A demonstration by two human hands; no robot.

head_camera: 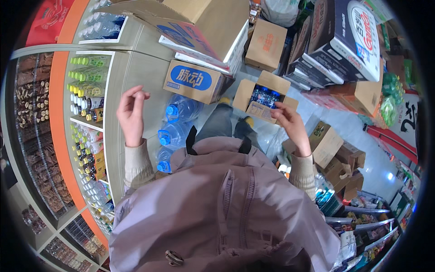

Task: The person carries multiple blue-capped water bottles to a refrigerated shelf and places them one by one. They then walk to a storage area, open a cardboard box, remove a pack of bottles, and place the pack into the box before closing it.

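My left hand [132, 112] is raised at the left, fingers loosely curled with nothing in them, between the shelves of bottled drinks [90, 81] and several large blue-capped water jugs [181, 108]. My right hand [287, 120] is at the right, its fingers apart and empty, over or beside the near right corner of an open cardboard box [241, 95]. Blue-capped bottles [265, 95] stand in that box; whether my fingertips touch it, I cannot tell. A closed carton with a blue oval print [193, 81] stands beyond the jugs.
A large open carton [210, 37] rises at the top centre, and a brown closed box [266, 44] lies right of it. Dark beer cartons [343, 47] are stacked at the upper right. Empty-looking cardboard boxes [328, 144] and packaged goods [367, 234] lie at the lower right.
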